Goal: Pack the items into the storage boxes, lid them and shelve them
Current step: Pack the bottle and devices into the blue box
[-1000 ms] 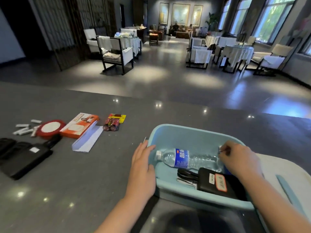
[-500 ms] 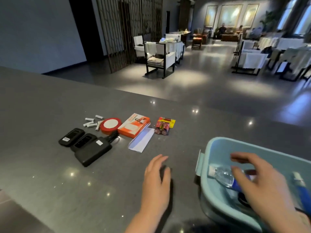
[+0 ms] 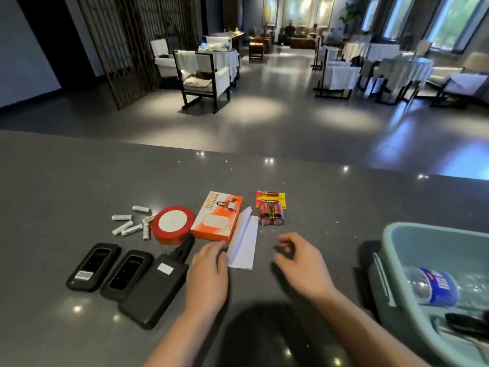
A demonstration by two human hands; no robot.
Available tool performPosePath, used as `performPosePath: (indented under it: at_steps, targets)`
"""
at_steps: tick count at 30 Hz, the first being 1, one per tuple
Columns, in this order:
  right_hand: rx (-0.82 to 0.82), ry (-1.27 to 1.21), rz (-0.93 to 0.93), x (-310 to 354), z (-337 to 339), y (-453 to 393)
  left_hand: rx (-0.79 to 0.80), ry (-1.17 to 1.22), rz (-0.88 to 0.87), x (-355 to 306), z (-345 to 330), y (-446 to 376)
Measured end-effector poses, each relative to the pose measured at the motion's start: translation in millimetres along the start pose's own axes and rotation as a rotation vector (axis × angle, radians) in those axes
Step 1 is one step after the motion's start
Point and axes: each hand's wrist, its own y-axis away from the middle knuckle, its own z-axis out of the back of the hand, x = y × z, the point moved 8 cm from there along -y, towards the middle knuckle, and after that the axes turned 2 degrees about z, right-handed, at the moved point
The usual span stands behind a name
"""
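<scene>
On the dark grey table (image 3: 79,181), low and near centre, left hand (image 3: 207,276) flat and palm down, fingers straight, fingertips touching the near left edge of the folded white paper (image 3: 243,241); holding nothing. Just right of it, right hand (image 3: 301,263) hovering with fingers loosely curled, also holding nothing, close to the paper's right side but apart from it.

Paper between the two hands and just ahead of them, long axis running away from the person, tilted slightly right. Touching its left edge, orange box (image 3: 217,215), same lengthwise lean. Farther left, red tape roll (image 3: 173,225) lying flat, then scattered white batteries (image 3: 132,226). Nearer, left of the left hand, three black devices (image 3: 124,274) side by side. Beyond the right hand, red battery pack (image 3: 271,211). Far right, well apart from the hands, blue storage box (image 3: 397,260) with water bottle (image 3: 434,287) lying inside
</scene>
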Motion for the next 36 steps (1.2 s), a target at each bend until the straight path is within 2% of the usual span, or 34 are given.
performPosePath:
  at_steps: [5,8,12,16,20,28,30,33,36]
  targets:
    - [-0.077,0.222,0.028,14.5,-12.4,-61.4,0.118,-0.134,-0.054,-6.5,-31.4,-24.2]
    - [-0.019,0.408,0.013,17.4,-25.7,-96.0,0.174,-0.19,-0.042,-3.9,-44.7,-23.4]
    - [0.08,0.558,-0.048,10.2,-41.0,-121.7,0.152,-0.265,-0.151,-3.7,-51.7,-18.4]
    - [0.016,0.645,-0.052,8.2,-39.1,-127.9,0.11,-0.191,-0.143,-2.9,-44.3,-17.1]
    - [0.025,0.672,-0.061,10.0,-32.2,-128.5,0.076,-0.26,-0.141,-13.0,-41.1,-25.1]
    - [0.03,0.608,-0.159,-14.7,-17.5,-70.6,0.073,-0.3,0.014,-0.6,-45.8,-27.0]
    - [0.011,0.524,-0.225,-24.8,-8.8,-54.7,0.097,-0.272,0.065,3.9,-47.3,-28.4]
    - [0.02,0.473,-0.275,-31.5,0.9,-39.2,0.198,-0.172,0.227,11.0,-51.5,-33.4]
    - [0.009,0.417,-0.284,-30.4,10.5,-24.8,0.226,-0.144,0.206,-1.8,-51.6,-29.0]
